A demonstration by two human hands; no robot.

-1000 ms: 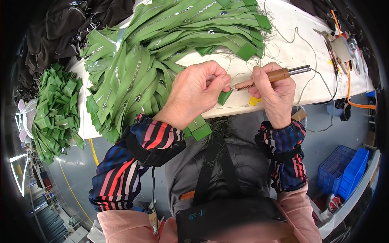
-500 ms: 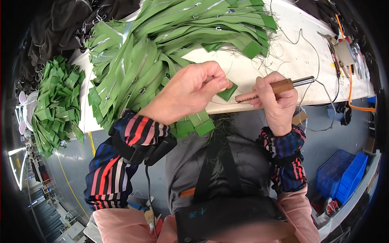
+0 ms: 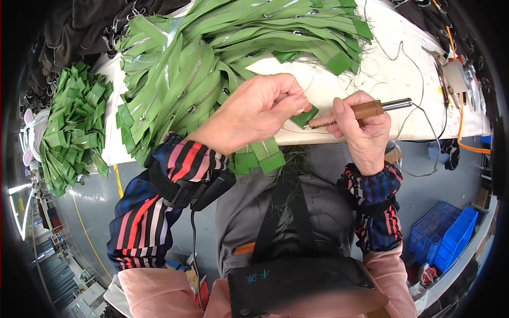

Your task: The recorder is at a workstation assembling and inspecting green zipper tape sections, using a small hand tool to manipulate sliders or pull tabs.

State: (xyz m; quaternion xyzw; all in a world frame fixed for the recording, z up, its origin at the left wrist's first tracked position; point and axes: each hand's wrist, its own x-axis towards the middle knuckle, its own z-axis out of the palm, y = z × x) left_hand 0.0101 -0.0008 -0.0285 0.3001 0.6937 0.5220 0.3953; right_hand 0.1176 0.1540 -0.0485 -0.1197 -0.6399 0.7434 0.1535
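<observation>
My left hand (image 3: pixel 260 108) pinches the end of a green zipper tape (image 3: pixel 304 116) at the front edge of the white table (image 3: pixel 392 79). My right hand (image 3: pixel 360 130) grips a wooden-handled soldering iron (image 3: pixel 366 110), held level, with its coiled tip against that green end. A large heap of green zippers (image 3: pixel 222 58) covers the table's left and middle, some ends hanging over the front edge (image 3: pixel 260 156) near my left wrist.
A separate pile of short green pieces (image 3: pixel 74 124) lies at the far left. Thin wires and loose threads trail across the table's right part, by a small device (image 3: pixel 456 74) with an orange cable (image 3: pixel 466 143). Blue crates (image 3: pixel 448 238) stand on the floor at lower right.
Both hands have stayed together at the table edge, shifting slightly. The green end held by my left hand has been turned against the iron's tip.
</observation>
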